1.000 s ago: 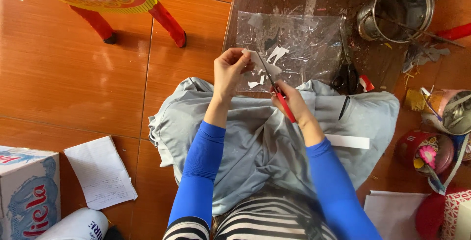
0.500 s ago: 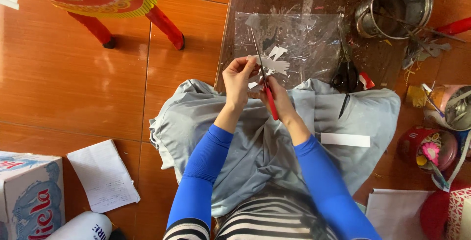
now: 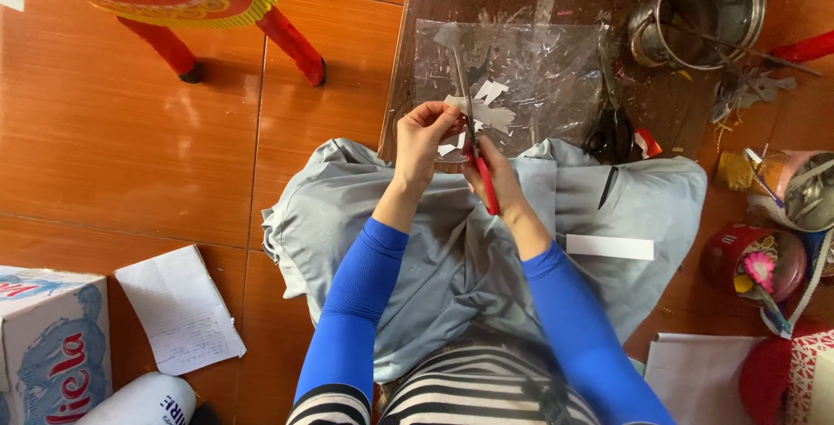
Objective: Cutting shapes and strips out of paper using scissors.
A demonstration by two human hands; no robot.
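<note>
My right hand (image 3: 497, 171) grips red-handled scissors (image 3: 473, 143), blades pointing away from me over a clear plastic sheet (image 3: 530, 69). My left hand (image 3: 423, 140) pinches a small white paper piece (image 3: 479, 115) against the blades. Both hands meet above a grey-blue cloth (image 3: 486, 243) spread over my lap. White paper scraps lie on the plastic sheet beneath the hands. Both arms wear blue sleeves.
Black scissors (image 3: 612, 125) lie right of the hands. A white paper strip (image 3: 610, 247) rests on the cloth. A metal pot (image 3: 704, 8) stands at the far right, decorated tins (image 3: 754, 262) at right, a red stool (image 3: 200, 8) at top left, a paper sheet (image 3: 180, 308) and cardboard box (image 3: 48, 342) at lower left.
Both hands have shifted left and closer together. The scissors turned from slanting to nearly straight away from me, and the paper piece moved with them.
</note>
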